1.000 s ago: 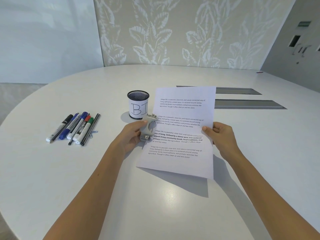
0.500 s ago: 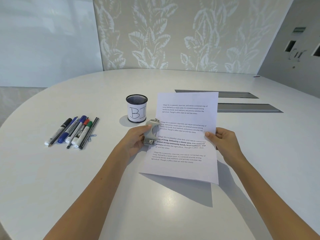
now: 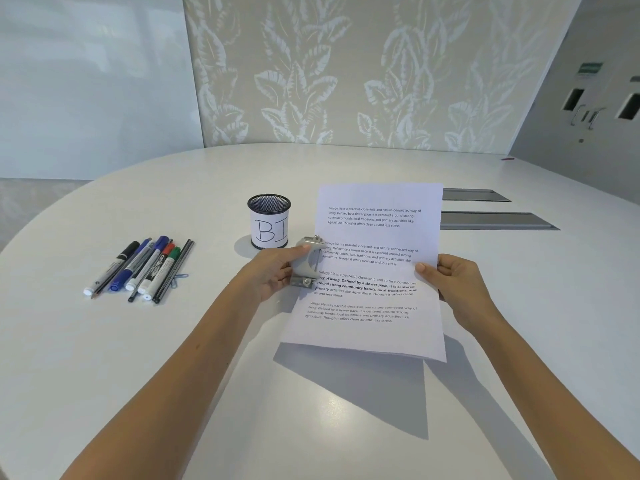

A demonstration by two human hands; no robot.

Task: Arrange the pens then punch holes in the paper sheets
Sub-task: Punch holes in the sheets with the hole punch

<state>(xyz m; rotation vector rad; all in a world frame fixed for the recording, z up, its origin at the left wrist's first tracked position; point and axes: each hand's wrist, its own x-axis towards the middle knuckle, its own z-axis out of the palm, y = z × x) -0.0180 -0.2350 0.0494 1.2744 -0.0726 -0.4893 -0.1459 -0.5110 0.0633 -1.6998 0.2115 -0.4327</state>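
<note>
My left hand (image 3: 275, 271) grips a grey metal hole punch (image 3: 307, 262), held upright against the left edge of the printed paper sheets (image 3: 372, 268). The sheets' left edge sits in the punch's slot. My right hand (image 3: 453, 284) pinches the sheets' right edge and holds them lifted above the white table (image 3: 173, 358). Several pens and markers (image 3: 142, 268) lie side by side on the table at the left. A black mesh pen cup (image 3: 269, 221) with a white label marked "BI" stands just behind my left hand, with no pen showing above its rim.
A small blue paper clip (image 3: 179, 278) lies beside the pens. Two grey cable hatches (image 3: 491, 220) are set into the table behind the sheets at the right. A leaf-patterned wall stands beyond the table's far edge.
The view has tilted up slightly, so everything sits lower in the frame. Both hands, the punch and the sheets keep the same hold and pose.
</note>
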